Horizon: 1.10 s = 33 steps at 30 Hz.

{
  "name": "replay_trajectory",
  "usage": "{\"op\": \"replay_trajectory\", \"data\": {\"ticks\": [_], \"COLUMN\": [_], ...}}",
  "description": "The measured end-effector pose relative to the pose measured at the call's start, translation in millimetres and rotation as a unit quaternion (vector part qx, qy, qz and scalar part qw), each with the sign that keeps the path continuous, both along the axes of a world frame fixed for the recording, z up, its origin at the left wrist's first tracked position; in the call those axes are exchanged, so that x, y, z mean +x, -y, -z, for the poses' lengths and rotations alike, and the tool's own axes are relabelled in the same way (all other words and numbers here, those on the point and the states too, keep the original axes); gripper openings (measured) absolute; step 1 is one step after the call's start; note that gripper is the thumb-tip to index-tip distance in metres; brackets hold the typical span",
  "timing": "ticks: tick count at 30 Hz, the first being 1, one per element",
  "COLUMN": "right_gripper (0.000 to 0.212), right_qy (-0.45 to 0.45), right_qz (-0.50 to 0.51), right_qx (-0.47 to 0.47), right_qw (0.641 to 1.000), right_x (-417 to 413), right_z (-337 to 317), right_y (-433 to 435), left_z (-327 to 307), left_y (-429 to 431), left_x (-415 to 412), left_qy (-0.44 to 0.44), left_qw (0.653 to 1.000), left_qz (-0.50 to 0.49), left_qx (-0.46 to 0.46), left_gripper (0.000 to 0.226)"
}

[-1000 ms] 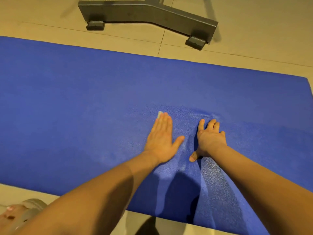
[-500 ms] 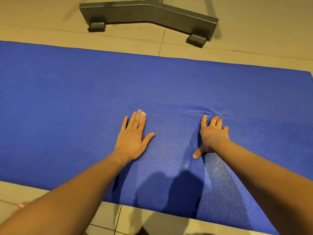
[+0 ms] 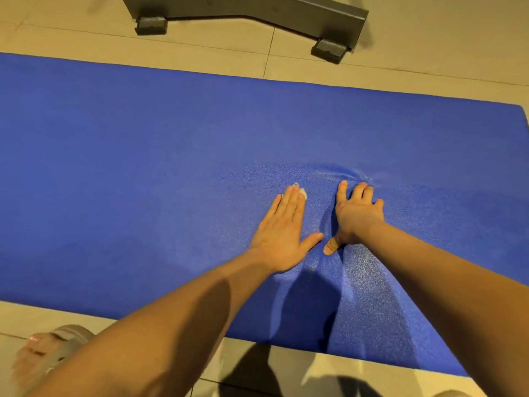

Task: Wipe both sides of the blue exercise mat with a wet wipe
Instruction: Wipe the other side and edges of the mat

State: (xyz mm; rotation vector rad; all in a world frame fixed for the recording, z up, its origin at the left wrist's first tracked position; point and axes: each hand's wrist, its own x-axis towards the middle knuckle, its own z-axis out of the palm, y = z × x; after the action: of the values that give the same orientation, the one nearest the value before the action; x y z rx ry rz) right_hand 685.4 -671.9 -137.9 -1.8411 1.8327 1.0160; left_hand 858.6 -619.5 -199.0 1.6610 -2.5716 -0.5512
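- Right, mat [image 3: 143, 167] lying flat on the floor, stretched across the view, right end just in sight.
- Looks like soft, light foam: it puckers at the right fingertips, and a low ridge runs back toward the near edge. My read is that it will drag and bunch under a rub unless pinned.
- Textured face, so likely grippy rather than slick.
- For the turn-over, the near long edge or the right-end corner looks the easiest place to take hold.
- Wipe [image 3: 301, 192], a small pale scrap, peeking out under the left fingertips, mid-mat.
- Left hand [image 3: 282, 233] flat, fingers straight and close together, thumb out, pressing the wipe down.
- Right hand [image 3: 356, 216] just beside it, fingers bent, tips dug into the foam, holding nothing, bracing.
- Floor [image 3: 86, 32]: smooth beige tile, so the mat could slide.
- Grey metal frame [image 3: 257, 10] on rubber feet beyond the far edge, apart from the mat.
- Sandalled foot [image 3: 57, 348] off the near edge, lower left.
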Motion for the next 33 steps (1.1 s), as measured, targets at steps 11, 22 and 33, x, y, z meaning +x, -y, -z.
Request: {"op": "replay_trajectory", "data": {"ticks": [11,22,33], "right_gripper": [0.177,0.177,0.178], "right_qy": [0.024,0.003,0.018], "right_qz": [0.015,0.017,0.024], "right_qx": [0.0,0.0,0.005], "right_qw": [1.0,1.0,1.0], "right_x": [-1.8,0.9,-0.8], "right_z": [2.9,3.8,6.0], "right_y": [1.8,1.5,3.3], "left_z": [-4.0,-4.4,-2.5], "left_y": [-28.6,-37.9,-53.4], "left_x": [126.1,-12.1,121.8], "left_qy": [0.09,0.03,0.108], "left_qw": [0.98,0.996,0.984], "left_qz": [-0.177,-0.082,-0.14], "left_qx": [-0.02,0.025,-0.026], "left_gripper": [0.103,0.109,0.101]}}
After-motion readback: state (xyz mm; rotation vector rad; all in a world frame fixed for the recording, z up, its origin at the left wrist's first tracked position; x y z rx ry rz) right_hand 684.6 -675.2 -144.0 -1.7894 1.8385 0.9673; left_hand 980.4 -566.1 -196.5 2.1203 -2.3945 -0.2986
